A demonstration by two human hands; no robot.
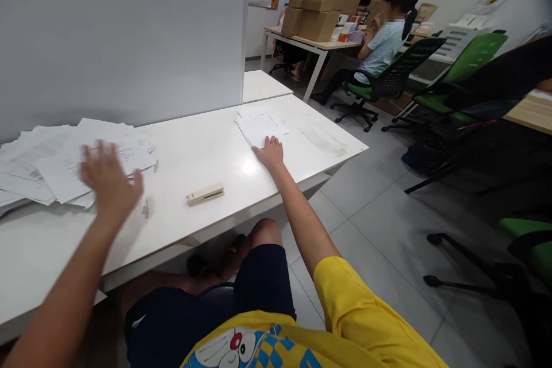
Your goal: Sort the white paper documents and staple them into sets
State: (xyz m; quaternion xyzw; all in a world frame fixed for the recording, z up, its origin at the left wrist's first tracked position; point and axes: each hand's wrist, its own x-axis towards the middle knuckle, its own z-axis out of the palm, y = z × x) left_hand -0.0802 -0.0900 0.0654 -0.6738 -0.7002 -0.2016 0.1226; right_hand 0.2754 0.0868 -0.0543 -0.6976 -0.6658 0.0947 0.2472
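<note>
My left hand (107,181), smeared a little by motion, has its fingers spread over the right part of a loose pile of printed papers (52,155). I cannot tell whether it touches them. Farther right, my right hand (271,153) rests with its fingers stretched out on the near edge of a small stack of white papers (259,125). Its thumb points left along that edge. Between the two hands lies a cream stapler (206,194), apart from both, close to the front of the white table (207,149).
A grey partition panel (129,34) stands along the table's back edge. Beyond it, cardboard boxes (317,14) sit on another desk, where a person (386,46) is seated. Green office chairs (478,57) stand at the right. My legs are under the table's front edge.
</note>
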